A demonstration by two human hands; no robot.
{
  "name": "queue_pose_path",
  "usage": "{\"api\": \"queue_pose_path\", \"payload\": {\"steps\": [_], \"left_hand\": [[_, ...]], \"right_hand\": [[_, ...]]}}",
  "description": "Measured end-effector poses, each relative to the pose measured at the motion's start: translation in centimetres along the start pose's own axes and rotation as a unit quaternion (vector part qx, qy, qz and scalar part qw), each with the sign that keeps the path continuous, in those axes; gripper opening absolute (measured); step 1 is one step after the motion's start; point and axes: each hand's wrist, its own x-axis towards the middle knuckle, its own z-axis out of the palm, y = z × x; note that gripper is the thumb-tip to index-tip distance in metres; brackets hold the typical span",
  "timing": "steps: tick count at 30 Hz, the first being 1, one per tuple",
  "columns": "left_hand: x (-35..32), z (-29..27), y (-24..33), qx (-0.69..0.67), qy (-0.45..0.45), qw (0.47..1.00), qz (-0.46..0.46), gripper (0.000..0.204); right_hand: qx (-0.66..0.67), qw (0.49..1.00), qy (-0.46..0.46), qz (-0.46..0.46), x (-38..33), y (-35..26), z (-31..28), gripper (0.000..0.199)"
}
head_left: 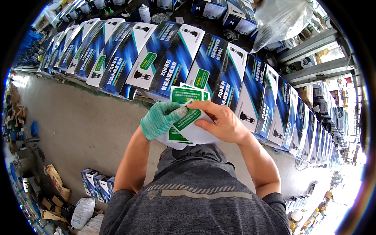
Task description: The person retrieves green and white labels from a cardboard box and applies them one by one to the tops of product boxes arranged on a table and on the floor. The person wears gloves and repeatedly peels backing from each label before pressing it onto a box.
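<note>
In front of my chest, my left hand (159, 120), in a pale green knitted glove, grips a small stack of white sheets with green printed labels (184, 94). Its thumb presses on the top of the stack. My bare right hand (224, 122) has its fingertips at the upper edge of one green-and-white label sheet (188, 118), which lies askew over the others. The thumb of that hand rests on the sheet's white part. Just beyond the stack stands a blue, black and white carton (209, 55) bearing a green label (201, 78).
A long row of matching cartons (164, 58) curves across a bench; some carry green labels. Behind it are a spray can (144, 13) and a clear plastic bag (284, 21). More cartons (98, 184) and a white sack (83, 212) sit on the floor at lower left.
</note>
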Motion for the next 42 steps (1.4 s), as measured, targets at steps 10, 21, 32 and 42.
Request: {"api": "queue_pose_path", "payload": {"steps": [10, 21, 32, 42], "left_hand": [[2.7, 16.6, -1.5, 0.058, 0.078, 0.994, 0.043, 0.027], [5.0, 31.3, -0.7, 0.344, 0.074, 0.926, 0.139, 0.024], [4.4, 34.7, -1.7, 0.180, 0.086, 0.978, 0.050, 0.030], [3.9, 33.5, -0.7, 0.385, 0.114, 0.903, 0.152, 0.019]], "right_hand": [[0.088, 0.971, 0.222, 0.016, -11.4, 8.9, -7.7, 0.046], [-0.108, 0.960, 0.171, -0.191, -20.0, 10.7, -16.2, 0.043], [-0.129, 0.932, 0.264, -0.210, -22.6, 12.5, -16.1, 0.036], [-0.128, 0.940, 0.201, -0.245, -21.2, 10.5, -16.0, 0.024]]}}
